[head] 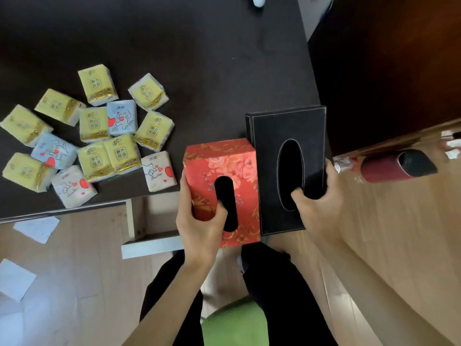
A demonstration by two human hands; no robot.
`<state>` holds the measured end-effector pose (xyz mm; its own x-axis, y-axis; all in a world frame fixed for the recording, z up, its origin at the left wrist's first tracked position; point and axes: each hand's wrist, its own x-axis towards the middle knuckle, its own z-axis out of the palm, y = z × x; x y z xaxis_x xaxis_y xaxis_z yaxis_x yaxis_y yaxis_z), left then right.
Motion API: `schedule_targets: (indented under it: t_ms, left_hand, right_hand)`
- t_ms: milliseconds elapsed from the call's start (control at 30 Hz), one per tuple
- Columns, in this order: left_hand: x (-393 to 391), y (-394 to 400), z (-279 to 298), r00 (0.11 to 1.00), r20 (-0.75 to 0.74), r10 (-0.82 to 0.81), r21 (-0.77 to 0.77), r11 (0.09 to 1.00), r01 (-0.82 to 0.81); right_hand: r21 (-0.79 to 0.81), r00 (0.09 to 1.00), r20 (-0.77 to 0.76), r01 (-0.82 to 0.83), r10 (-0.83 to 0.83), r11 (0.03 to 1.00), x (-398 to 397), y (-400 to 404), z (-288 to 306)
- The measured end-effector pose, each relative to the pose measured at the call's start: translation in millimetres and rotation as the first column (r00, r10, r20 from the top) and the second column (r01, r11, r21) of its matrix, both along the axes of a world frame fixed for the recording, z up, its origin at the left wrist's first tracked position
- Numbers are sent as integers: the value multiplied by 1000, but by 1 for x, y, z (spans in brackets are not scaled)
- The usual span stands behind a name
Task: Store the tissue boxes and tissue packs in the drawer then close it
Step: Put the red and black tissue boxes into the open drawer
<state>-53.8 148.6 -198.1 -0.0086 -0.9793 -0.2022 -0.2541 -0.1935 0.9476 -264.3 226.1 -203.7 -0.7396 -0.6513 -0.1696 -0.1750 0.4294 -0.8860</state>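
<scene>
My left hand (199, 228) grips a red floral tissue box (222, 168), thumb hooked into its dark oval slot. Beside it, my right hand (316, 201) holds a black stitched tissue box (287, 128), thumb in its oval opening. Both boxes are lifted side by side over the table's front edge, above an open pale wooden drawer (139, 221) whose inside is mostly hidden by them. Several small tissue packs (94, 136), yellow, blue and white with hearts, lie scattered on the dark table (199, 58) to the left.
White paper sheets (37, 229) lie on the wooden floor at left. A red and black cylindrical object (396, 166) lies on the floor at right beside a dark cabinet (386, 58). My dark trousers and a green seat (234, 323) are below.
</scene>
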Motion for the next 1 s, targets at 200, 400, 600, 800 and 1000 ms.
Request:
schedule_targets:
  t_ms: [200,400,600,800,1000]
  left_hand:
    - [15,27,-11,999,-11,-37,92,995,38]
    - [20,39,-22,991,25,-130,170,978,124]
    - [28,-3,-17,813,426,-396,-99,873,477]
    - [33,-18,-7,394,906,-154,-236,588,773]
    - [30,-10,-4,234,938,254,-326,427,843]
  right_hand:
    - [116,996,92,-13,2,993,9,36,-5]
    - [193,996,23,-93,91,977,8,46,4]
    - [376,903,-306,-175,300,910,-14,29,-1]
    - [375,681,-607,-209,409,903,-26,19,-18]
    - [339,475,-765,-277,434,899,-35,20,-25]
